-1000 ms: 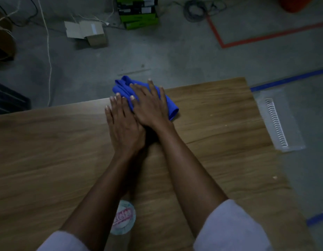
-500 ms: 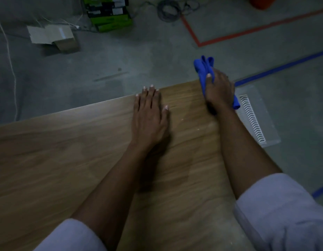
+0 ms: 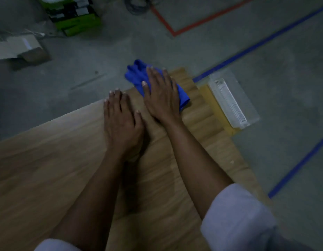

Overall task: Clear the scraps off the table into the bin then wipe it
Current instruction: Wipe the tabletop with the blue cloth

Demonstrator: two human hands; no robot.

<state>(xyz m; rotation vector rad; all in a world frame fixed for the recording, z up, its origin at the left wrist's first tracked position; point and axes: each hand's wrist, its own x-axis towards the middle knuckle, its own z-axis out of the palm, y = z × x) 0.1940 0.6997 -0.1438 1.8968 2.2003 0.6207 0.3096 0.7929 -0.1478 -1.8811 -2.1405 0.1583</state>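
Observation:
A blue cloth (image 3: 136, 73) lies bunched at the far edge of the wooden table (image 3: 48, 169), partly hanging past it. My right hand (image 3: 161, 95) presses flat on the cloth with straight fingers, covering most of it. My left hand (image 3: 121, 122) rests flat on the bare wood just left of the right hand, fingers straight, its thumb near the right wrist. One small pale scrap (image 3: 231, 162) sits near the table's right edge.
On the floor past the table's right corner stands a clear plastic container (image 3: 231, 100). Further back are a green box (image 3: 73, 17), an open cardboard box (image 3: 21, 49), a coil of cable (image 3: 137, 5) and red and blue tape lines.
My right hand has slid the cloth back leftward from the table's far right corner to beside my left hand. The left hand stayed flat on the wood.

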